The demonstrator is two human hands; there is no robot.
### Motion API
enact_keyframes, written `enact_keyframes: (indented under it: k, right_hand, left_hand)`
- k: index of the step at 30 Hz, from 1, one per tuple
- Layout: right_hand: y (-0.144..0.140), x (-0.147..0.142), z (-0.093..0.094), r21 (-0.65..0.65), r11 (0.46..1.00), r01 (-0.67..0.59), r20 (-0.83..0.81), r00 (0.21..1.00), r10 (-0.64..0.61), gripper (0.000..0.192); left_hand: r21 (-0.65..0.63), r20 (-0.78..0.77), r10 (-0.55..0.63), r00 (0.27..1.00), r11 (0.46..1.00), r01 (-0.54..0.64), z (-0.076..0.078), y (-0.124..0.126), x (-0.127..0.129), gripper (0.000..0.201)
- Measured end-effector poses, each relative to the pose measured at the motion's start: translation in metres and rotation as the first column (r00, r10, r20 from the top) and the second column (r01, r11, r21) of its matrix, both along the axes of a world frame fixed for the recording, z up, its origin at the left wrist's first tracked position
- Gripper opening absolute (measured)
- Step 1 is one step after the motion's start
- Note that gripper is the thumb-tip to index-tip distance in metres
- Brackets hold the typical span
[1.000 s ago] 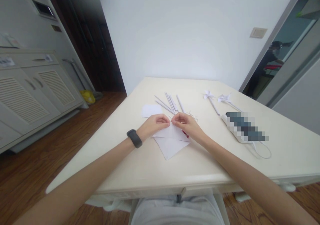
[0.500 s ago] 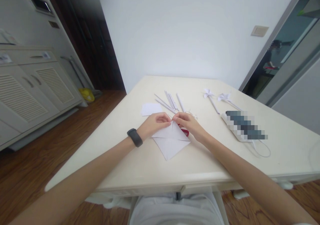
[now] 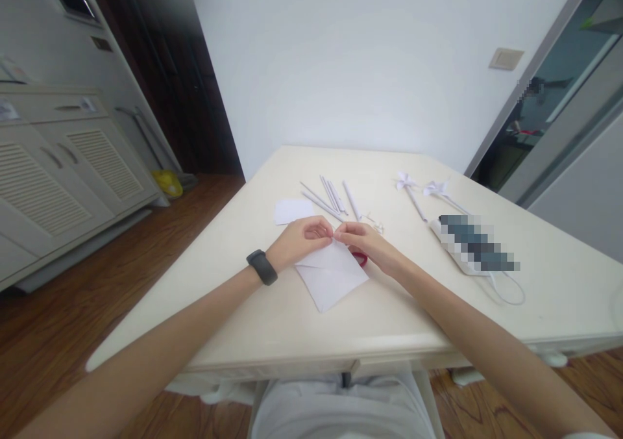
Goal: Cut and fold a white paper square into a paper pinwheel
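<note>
A white sheet of paper [image 3: 331, 280], cut or creased along lines toward its middle, lies at an angle near the table's front. My left hand [image 3: 304, 239], below a dark wristband, pinches its far corner. Fingertips of my right hand [image 3: 365, 243] close on the same corner, almost touching the left ones. Partly covered by the paper and the right hand is a red-handled pair of scissors [image 3: 361, 259]. Just beyond the left hand rests a smaller white paper piece [image 3: 293, 211]. Several rolled paper sticks [image 3: 335, 197] lie behind the hands.
Two paper pinwheels on sticks [image 3: 405, 180] [image 3: 437, 188] lie at the back right. Nearer on that side is a blurred-out device or pouch [image 3: 457, 247] with a white cable [image 3: 509, 301]. Small scraps [image 3: 374, 223] lie by the sticks. A person [image 3: 528, 104] shows through the doorway.
The paper has turned slightly, its near corner shifting a little left. Both hands keep pinching the far corner, with fingertips barely moved.
</note>
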State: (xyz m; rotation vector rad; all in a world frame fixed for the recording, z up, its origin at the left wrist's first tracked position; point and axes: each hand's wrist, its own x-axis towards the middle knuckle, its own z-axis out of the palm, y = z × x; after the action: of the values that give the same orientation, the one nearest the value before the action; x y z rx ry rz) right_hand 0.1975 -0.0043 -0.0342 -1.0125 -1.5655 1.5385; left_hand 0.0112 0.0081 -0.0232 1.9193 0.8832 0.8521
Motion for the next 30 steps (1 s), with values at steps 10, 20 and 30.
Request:
enact_keyframes:
  k: [10, 20, 30]
  right_hand:
    - [-0.0011, -0.0018, 0.0027, 0.037, 0.998, 0.047, 0.002, 0.999, -0.047, 0.029]
    - [0.0000, 0.0004, 0.0004, 0.007, 1.000, -0.006, 0.070, 0.998, 0.005, 0.027]
    - [0.0006, 0.0012, 0.0006, 0.009, 1.000, 0.010, 0.065, 0.998, -0.011, 0.029]
  left_hand:
    - [0.070, -0.037, 0.045, 0.998, 0.997, -0.042, 0.0014, 0.0002, -0.0004, 0.007]
    - [0.076, -0.051, 0.058, 0.997, 0.996, -0.054, 0.0020, -0.0008, -0.0009, 0.011]
    - [-0.073, 0.042, 0.051, 0.998, 0.996, -0.047, -0.0007, 0.0018, 0.0004, 0.017]
